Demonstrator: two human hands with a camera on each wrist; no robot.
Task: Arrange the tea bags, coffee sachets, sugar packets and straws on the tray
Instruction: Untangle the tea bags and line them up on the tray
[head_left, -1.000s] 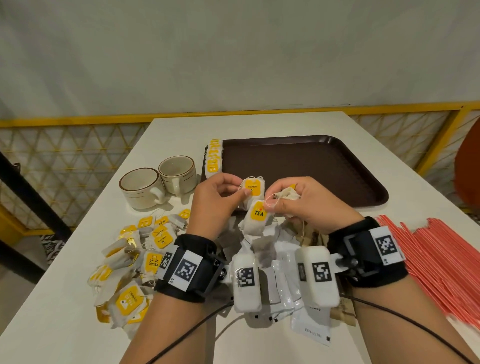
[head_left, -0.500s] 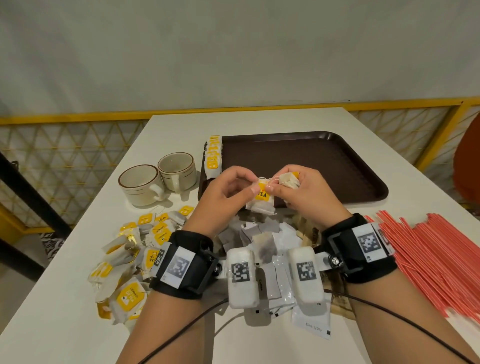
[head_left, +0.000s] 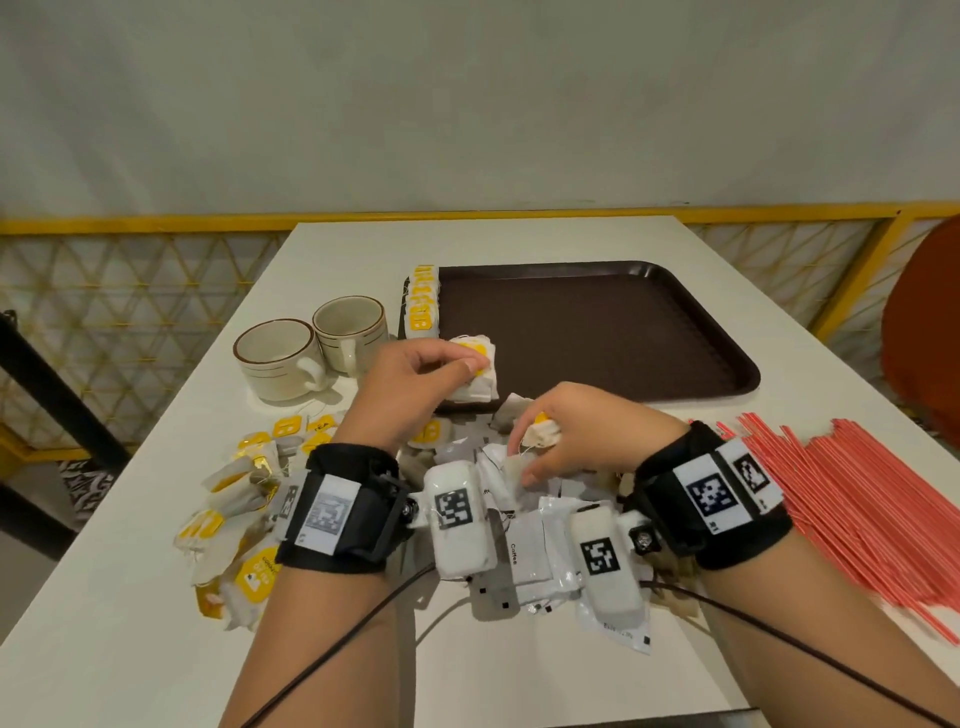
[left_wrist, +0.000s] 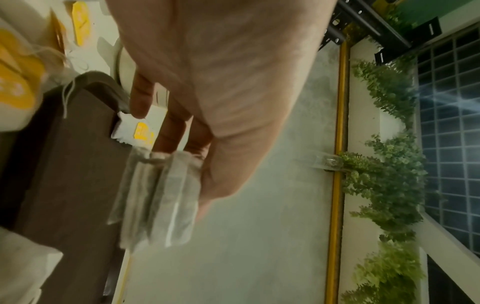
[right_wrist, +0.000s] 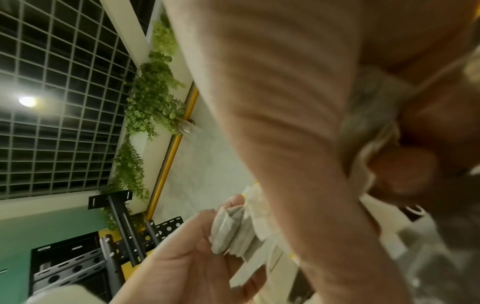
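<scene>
My left hand (head_left: 457, 364) pinches a small stack of tea bags (head_left: 475, 376) with yellow tags, held over the near left corner of the brown tray (head_left: 597, 332). The left wrist view shows the same tea bags (left_wrist: 155, 197) hanging from my fingers (left_wrist: 141, 96). My right hand (head_left: 540, 447) is down on the pile of sachets and grips a crumpled tea bag (head_left: 543, 434), seen pressed in the palm as pale tea bag paper (right_wrist: 369, 131). A row of tea bags (head_left: 422, 304) stands along the tray's left edge. Coffee sachets (head_left: 527, 551) lie under my wrists.
Two cream cups (head_left: 311, 348) stand left of the tray. Loose yellow-tagged tea bags (head_left: 244, 483) are heaped at the left. A spread of red straws (head_left: 857, 499) lies at the right. A yellow railing (head_left: 467, 215) runs behind the white table (head_left: 130, 623).
The hands, together over the pile before, have parted. The left moved up towards the tray corner with the stack of tea bags; the right dropped to the sachet pile.
</scene>
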